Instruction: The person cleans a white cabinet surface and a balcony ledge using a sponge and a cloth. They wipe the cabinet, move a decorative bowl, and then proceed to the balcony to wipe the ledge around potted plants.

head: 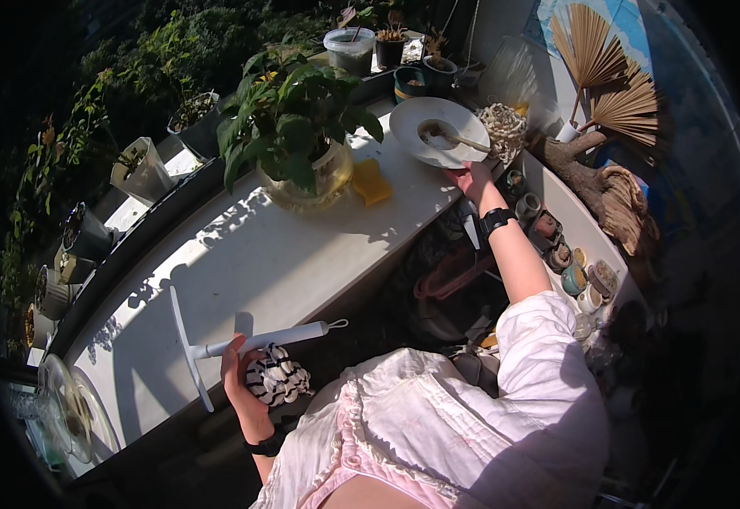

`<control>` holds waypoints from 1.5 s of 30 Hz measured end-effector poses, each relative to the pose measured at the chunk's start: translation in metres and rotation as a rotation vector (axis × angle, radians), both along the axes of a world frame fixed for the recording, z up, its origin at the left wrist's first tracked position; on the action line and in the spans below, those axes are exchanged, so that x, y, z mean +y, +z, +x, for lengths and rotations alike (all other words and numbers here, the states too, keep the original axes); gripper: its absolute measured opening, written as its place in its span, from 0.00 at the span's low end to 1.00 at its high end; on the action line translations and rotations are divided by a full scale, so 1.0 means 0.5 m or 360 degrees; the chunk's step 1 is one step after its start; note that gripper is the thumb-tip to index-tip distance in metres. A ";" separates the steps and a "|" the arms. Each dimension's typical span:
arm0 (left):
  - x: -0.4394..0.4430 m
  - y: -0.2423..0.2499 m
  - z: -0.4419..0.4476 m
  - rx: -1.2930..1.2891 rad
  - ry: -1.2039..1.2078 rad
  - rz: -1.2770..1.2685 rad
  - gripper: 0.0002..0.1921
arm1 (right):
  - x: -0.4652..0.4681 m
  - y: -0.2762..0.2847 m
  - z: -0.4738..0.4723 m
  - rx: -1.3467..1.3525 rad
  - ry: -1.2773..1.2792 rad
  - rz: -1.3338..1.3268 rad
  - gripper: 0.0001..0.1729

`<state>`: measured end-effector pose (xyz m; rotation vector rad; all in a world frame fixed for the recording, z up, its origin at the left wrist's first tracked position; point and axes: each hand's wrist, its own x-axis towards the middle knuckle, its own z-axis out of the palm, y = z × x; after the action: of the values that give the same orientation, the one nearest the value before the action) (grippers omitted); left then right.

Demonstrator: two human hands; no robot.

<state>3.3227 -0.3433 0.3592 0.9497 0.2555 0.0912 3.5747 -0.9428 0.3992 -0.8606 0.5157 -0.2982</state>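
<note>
My left hand (243, 375) is closed around the white handle of a window squeegee (268, 338) and a bunched black-and-white striped cloth (278, 376). The squeegee's long blade lies over the near left part of the white windowsill (281, 254). My right hand (472, 180) grips the lower rim of a wide white plate (405, 130) at the sill's right end. A light stick-like utensil (468, 141) rests in the plate's stained hollow. How much the fingers wrap under the plate is hidden.
A leafy plant in a round glass vase (309, 184) stands beside a yellow sponge (371, 182). Potted plants line the window's outer ledge. Coiled cream rope (502, 132) sits right of the plate. Small pots (573, 278) fill a side shelf, near driftwood (589, 181). Glass dishes (67, 407) stand at far left.
</note>
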 end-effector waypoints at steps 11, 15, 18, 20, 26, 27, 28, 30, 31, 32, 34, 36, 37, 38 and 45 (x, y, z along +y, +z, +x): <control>0.007 -0.012 -0.006 -0.0005 0.0024 -0.0029 0.23 | 0.126 0.017 -0.053 0.0445 -0.0282 -0.0572 0.19; 0.007 -0.015 -0.003 -0.0012 -0.0019 -0.0017 0.24 | 0.251 0.027 -0.071 0.0110 0.0413 -0.2179 0.24; 0.003 -0.016 0.000 -0.0071 -0.0026 0.0020 0.26 | 0.323 0.040 -0.058 -0.0131 0.0446 -0.2478 0.26; 0.000 -0.016 0.000 -0.0024 -0.0032 0.0027 0.26 | 0.357 0.047 -0.049 -0.0203 0.0338 -0.3026 0.31; -0.002 -0.020 -0.019 -0.0082 -0.0023 -0.0018 0.27 | 0.419 0.031 -0.034 -0.0160 0.0419 -0.3542 0.34; 0.000 -0.022 -0.023 -0.0110 -0.0023 -0.0016 0.27 | 0.422 0.026 -0.030 -0.0014 0.0533 -0.3519 0.32; 0.002 -0.024 -0.027 -0.0103 -0.0005 0.0002 0.27 | 0.423 0.022 -0.023 0.0131 0.0646 -0.3489 0.30; 0.007 -0.028 -0.032 -0.0109 0.0025 -0.0022 0.27 | 0.412 0.017 -0.002 0.0227 0.0591 -0.3591 0.26; 0.006 -0.031 -0.035 -0.0138 0.0045 -0.0038 0.27 | 0.402 0.016 0.014 0.0196 0.0651 -0.3622 0.25; 0.009 -0.032 -0.037 -0.0090 0.0045 -0.0058 0.27 | 0.389 0.016 0.032 0.0146 0.0467 -0.3678 0.23; 0.005 -0.035 -0.041 -0.0051 0.0087 -0.0034 0.27 | 0.363 0.016 0.077 -0.0104 0.0179 -0.3746 0.20; 0.000 -0.033 -0.042 -0.0098 0.0100 -0.0036 0.27 | 0.349 0.009 0.118 -0.0158 0.0147 -0.3618 0.18; -0.003 -0.031 -0.042 -0.0036 0.0106 -0.0025 0.27 | 0.350 0.002 0.133 -0.0098 -0.0006 -0.3535 0.17; -0.006 -0.028 -0.043 -0.0030 0.0098 -0.0019 0.27 | 0.354 -0.007 0.140 0.0123 0.0174 -0.3560 0.16; -0.018 -0.017 -0.041 -0.0026 0.0107 -0.0072 0.25 | 0.385 -0.056 0.094 -0.0165 0.0613 -0.3679 0.15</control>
<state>3.3021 -0.3524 0.3507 0.8951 0.2735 0.1545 3.6216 -0.7501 0.3713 -3.0832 -0.4143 -0.5187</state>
